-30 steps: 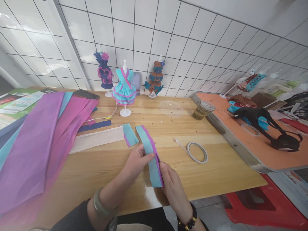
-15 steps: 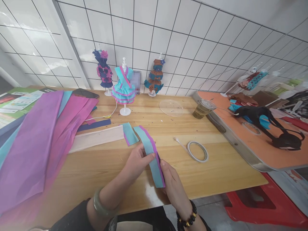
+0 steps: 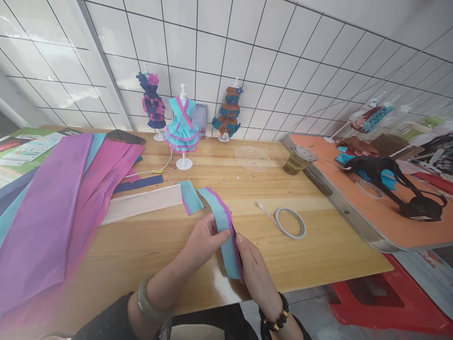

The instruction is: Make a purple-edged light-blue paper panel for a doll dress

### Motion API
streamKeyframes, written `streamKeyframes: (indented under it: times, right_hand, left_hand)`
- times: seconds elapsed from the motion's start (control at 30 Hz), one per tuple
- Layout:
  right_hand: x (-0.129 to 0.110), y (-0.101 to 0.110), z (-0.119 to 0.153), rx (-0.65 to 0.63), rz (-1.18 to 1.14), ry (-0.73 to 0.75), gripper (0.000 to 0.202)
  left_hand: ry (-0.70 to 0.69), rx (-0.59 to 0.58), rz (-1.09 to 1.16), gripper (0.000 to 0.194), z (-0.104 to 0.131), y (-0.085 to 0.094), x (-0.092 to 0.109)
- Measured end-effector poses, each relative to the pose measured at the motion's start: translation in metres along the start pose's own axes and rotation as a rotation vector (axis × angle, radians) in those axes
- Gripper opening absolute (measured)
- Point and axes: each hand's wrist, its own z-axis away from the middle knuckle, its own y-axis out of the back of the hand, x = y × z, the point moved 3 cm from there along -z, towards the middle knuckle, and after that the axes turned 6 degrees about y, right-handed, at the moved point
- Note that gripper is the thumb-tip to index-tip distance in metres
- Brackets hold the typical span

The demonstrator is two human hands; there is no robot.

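Note:
My left hand pinches a turquoise crepe paper strip with a purple edge, thumb on top near its middle. The strip is held slanted above the table, its lower end towards me. My right hand is closed at the strip's purple edge, around what looks like dark scissors; only a narrow dark part shows, the rest hidden by the fingers. A short turquoise piece with purple edging lies beyond my left hand, at the end of a whitish strip.
A roll of double-sided tape lies to the right, its end pulled loose. A plastic cup and a clear lid are farther back. Small dress stands, one with a turquoise dress, line the wall. Purple paper sheets cover the left side.
The turquoise strip and my left hand have shifted slightly down and right. More of the dark tool shows along the purple edge. My right hand stays almost in place.

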Motion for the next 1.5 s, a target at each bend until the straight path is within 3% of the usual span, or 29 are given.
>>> streamKeyframes:
  times: [0.3, 0.83, 1.5]
  right_hand:
    - [0.0055, 0.0013, -0.0013, 0.042, -0.012, 0.048, 0.046]
    - [0.0074, -0.0009, 0.0016, 0.007, 0.053, 0.046, 0.04]
    - [0.0062, -0.0023, -0.0027, 0.024, -0.014, 0.059, 0.043]
  left_hand:
    - [0.013, -0.023, 0.033, 0.012, 0.0009, -0.0017, 0.0012]
    - [0.046, -0.011, 0.166, 0.015, -0.0015, 0.0022, -0.0032]
    - [0.03, -0.028, 0.095, 0.015, 0.0006, -0.0011, 0.0015]
